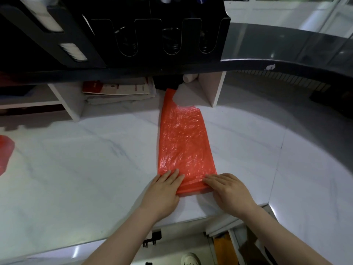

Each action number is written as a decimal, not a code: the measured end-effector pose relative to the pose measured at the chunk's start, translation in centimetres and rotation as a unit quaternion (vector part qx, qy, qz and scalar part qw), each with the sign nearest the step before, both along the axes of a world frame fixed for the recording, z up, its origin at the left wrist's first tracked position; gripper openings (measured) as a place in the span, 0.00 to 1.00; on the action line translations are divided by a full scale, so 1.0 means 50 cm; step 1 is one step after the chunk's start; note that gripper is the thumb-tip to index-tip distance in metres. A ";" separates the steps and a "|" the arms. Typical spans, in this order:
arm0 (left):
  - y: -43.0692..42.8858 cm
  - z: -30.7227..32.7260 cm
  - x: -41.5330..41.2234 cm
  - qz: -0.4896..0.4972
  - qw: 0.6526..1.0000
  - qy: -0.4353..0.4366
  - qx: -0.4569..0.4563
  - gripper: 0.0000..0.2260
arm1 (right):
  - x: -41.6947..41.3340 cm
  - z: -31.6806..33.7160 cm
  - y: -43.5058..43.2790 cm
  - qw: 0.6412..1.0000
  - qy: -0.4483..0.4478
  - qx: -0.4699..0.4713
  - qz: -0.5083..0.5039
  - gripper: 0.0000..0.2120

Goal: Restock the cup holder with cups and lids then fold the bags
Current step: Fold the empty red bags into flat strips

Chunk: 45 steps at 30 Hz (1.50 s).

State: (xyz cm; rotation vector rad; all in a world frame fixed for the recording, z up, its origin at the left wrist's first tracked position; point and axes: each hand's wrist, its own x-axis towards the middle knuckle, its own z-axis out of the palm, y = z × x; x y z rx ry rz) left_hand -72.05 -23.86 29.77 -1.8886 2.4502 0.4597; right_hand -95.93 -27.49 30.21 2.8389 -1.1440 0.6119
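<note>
Hands, left (162, 190) and right (227, 190), press flat, straight-fingered, on the red bag's (183, 142) near hem; roll evenly, keeping side edges aligned.

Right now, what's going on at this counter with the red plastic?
A person is folding a red plastic bag laid flat on the white counter. The left hand and right hand both press on its near end, where a narrow fold is turned over. The black cup holder stands behind.
</note>
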 end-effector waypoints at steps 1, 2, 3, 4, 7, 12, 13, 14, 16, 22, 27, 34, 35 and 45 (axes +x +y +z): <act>-0.001 0.001 0.002 -0.005 1.000 -0.003 0.005 0.28 | -0.007 -0.003 -0.002 1.000 -0.004 0.010 -0.003 0.20; -0.002 0.001 0.002 -0.007 1.000 -0.005 0.008 0.27 | -0.012 -0.006 -0.002 1.000 -0.003 0.025 -0.011 0.22; -0.001 0.001 0.001 -0.008 1.000 -0.005 0.010 0.27 | -0.017 -0.008 -0.003 0.999 0.000 0.039 -0.023 0.26; -0.001 0.001 0.001 -0.008 1.000 -0.005 0.011 0.27 | -0.020 -0.010 -0.005 0.998 -0.001 0.053 -0.038 0.29; -0.003 0.002 -0.001 -0.006 1.000 0.000 0.011 0.27 | -0.019 -0.016 -0.014 0.989 -0.038 0.112 -0.088 0.27; -0.005 0.015 0.008 0.022 0.996 0.081 -0.022 0.28 | -0.006 -0.019 -0.033 0.966 -0.115 0.173 -0.156 0.14; -0.004 0.017 0.014 0.036 0.993 0.101 -0.043 0.28 | -0.003 -0.019 -0.034 0.961 -0.127 0.180 -0.165 0.13; -0.003 0.018 0.023 0.054 0.990 0.116 -0.058 0.27 | -0.001 -0.019 -0.035 0.961 -0.126 0.182 -0.167 0.13; -0.001 0.017 0.040 0.085 0.986 0.132 -0.062 0.24 | 0.001 -0.019 -0.032 0.967 -0.106 0.173 -0.156 0.12; 0.001 0.007 0.066 0.173 0.954 0.240 -0.055 0.17 | 0.014 -0.027 -0.035 0.944 -0.161 0.203 -0.205 0.02; 0.000 0.005 0.071 0.245 0.922 0.297 -0.050 0.09 | 0.016 -0.038 -0.041 0.944 -0.136 0.205 -0.219 0.05; 0.004 0.001 0.062 0.298 0.892 0.336 -0.057 0.05 | 0.015 -0.044 -0.050 0.935 -0.142 0.222 -0.235 0.12; 0.004 -0.001 0.062 0.291 0.897 0.330 -0.052 0.05 | 0.015 -0.045 -0.050 0.934 -0.146 0.226 -0.234 0.12; -0.023 -0.012 0.063 0.318 0.913 0.245 -0.080 0.04 | 0.020 -0.050 -0.045 0.922 -0.173 0.214 -0.273 0.11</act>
